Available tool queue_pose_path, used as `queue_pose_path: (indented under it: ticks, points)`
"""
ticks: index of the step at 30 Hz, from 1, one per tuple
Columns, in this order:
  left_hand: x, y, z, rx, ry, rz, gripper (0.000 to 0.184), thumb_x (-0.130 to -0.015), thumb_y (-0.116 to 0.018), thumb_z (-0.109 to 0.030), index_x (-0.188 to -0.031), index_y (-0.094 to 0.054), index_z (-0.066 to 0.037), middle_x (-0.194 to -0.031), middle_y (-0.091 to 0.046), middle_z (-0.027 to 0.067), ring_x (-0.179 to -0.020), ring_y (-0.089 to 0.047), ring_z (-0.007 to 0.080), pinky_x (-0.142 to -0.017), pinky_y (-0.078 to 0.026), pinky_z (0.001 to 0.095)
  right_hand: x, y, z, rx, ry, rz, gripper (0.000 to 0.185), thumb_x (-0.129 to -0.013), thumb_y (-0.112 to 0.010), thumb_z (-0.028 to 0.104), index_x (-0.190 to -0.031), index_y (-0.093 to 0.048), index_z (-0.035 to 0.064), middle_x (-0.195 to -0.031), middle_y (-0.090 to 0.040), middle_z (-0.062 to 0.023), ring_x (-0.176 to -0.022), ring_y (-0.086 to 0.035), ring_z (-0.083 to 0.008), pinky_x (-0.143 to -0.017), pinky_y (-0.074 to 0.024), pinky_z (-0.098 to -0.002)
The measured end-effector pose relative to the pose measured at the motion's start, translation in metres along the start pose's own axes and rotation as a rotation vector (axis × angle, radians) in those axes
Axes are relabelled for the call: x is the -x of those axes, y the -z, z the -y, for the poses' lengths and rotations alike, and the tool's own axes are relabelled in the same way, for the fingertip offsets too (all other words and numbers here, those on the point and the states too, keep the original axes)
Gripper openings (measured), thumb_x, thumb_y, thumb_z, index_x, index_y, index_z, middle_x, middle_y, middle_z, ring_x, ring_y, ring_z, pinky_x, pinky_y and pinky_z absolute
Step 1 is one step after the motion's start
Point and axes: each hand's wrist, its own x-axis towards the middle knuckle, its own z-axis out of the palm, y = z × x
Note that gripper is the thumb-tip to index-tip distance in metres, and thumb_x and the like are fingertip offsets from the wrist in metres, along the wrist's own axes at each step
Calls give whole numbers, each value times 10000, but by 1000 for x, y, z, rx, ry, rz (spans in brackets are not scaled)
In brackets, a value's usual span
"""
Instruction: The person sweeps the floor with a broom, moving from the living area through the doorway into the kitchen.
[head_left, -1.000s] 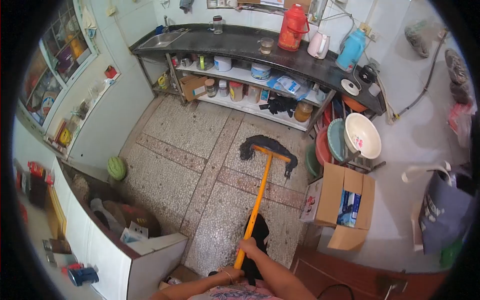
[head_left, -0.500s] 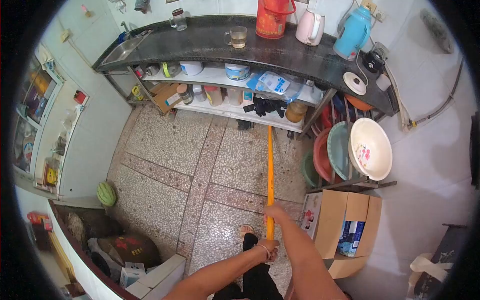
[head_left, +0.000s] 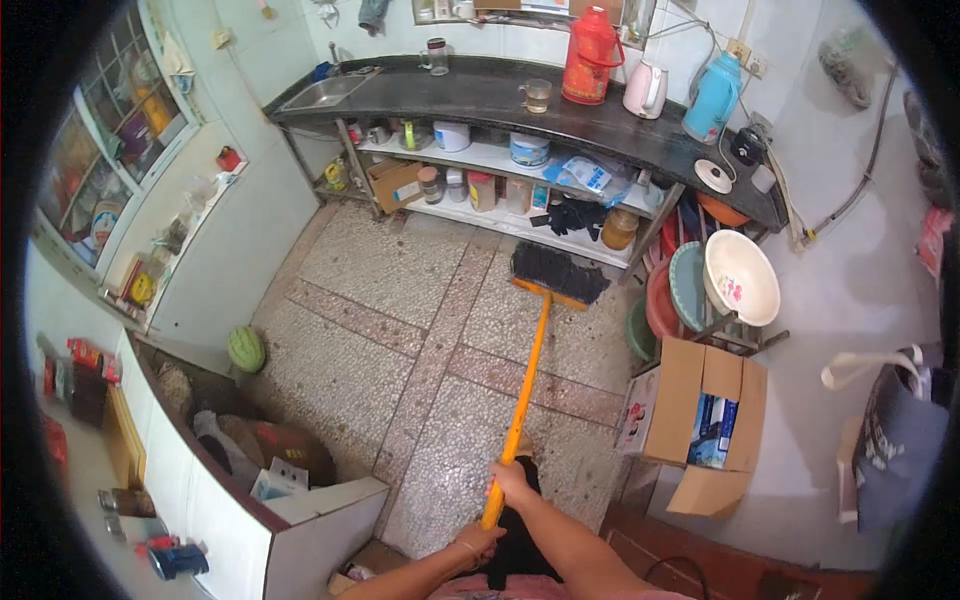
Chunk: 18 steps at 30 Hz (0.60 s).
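A broom with a long orange handle (head_left: 530,375) and wide black bristles (head_left: 560,272) stretches away from me across the speckled floor. Its head lies at the foot of the counter shelf. My left hand (head_left: 482,540), with a band at its wrist, is wrapped round the handle's near end. Just above it my right hand (head_left: 512,484) is closed round the same handle.
Ahead, a black counter (head_left: 470,95) runs over loaded shelves. On the right are a basin rack with a cream basin (head_left: 740,277) and an open cardboard box (head_left: 670,405). A watermelon (head_left: 246,349) lies left, near a low white partition (head_left: 225,510).
The broom's head, hidden under the shelf before, has come out into sight towards me. Both hands have drawn back and slightly left with the handle. My view has shifted too.
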Motion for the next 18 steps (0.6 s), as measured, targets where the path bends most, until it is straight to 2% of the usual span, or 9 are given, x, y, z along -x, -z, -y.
queue_pose_path:
  ticks: [2,4,5,6,8,9,11,14,18]
  points:
    - [40,14,26,36,2,50,208,-764,-523,-273,-751,-399,-106,-471,-359,-3,-335,-335,125,-297,-260,234,33,-15,-28,-68,-71,8,70,-701,-484,34,-671,-422,21,-530,-416,-63,-391,-436,-191,-361,-422,-331]
    - [62,24,48,269,-51,-8,280,-799,-443,-379,-754,-384,-109,-471,-325,0,-338,-319,128,-309,-258,225,68,-26,-45,-87,-73,30,72,-692,-482,27,-657,-420,14,-529,-415,-63,-398,-440,-191,-376,-428,-332]
    - [64,29,56,138,-34,-2,362,-809,-374,-443,-737,-409,-90,-489,-366,22,-365,-367,140,-326,-287,249,79,-28,-48,-105,-30,54,81,-687,-494,31,-658,-424,5,-529,-415,-65,-398,-440,-190,-377,-425,-327]
    - [58,31,64,139,-36,3,362,-809,-374,-443,-737,-409,-90,-489,-366,22,-365,-367,140,-326,-287,249,86,-28,-48,-101,-27,51,81,-687,-494,31,-658,-424,5,-529,-415,-65,-398,-440,-190,-377,-425,-327]
    - [38,32,69,-223,-135,9,487,-787,-389,-510,-784,-471,-30,-559,-438,50,-439,-438,166,-379,-358,270,91,-27,-34,-36,-91,-64,81,-686,-500,40,-665,-434,0,-529,-419,-66,-401,-444,-186,-384,-426,-318]
    - [38,28,64,-223,-138,14,487,-787,-389,-510,-784,-471,-30,-559,-438,50,-439,-438,166,-379,-358,270,88,-24,-31,-35,-87,-68,81,-686,-500,40,-665,-434,0,-529,-419,-66,-401,-444,-186,-384,-426,-318]
    - [38,16,56,-104,-121,4,461,-827,-345,-441,-680,-469,-23,-533,-451,65,-398,-435,165,-363,-348,290,82,-16,-26,32,-88,-10,83,-684,-505,44,-674,-440,-7,-538,-429,-70,-416,-456,-187,-392,-430,-323]
    - [44,7,33,-201,-144,35,488,-818,-358,-467,-687,-470,-10,-525,-442,63,-394,-433,174,-367,-356,291,70,-8,-10,102,-114,-5,77,-685,-500,46,-670,-441,0,-544,-431,-71,-432,-466,-190,-399,-433,-333]
    - [0,9,7,-265,-228,116,498,-799,-378,-499,-679,-460,-22,-522,-435,60,-407,-442,175,-369,-361,299,33,-5,22,148,-99,0,68,-684,-495,45,-673,-440,8,-546,-428,-68,-441,-468,-192,-403,-437,-344]
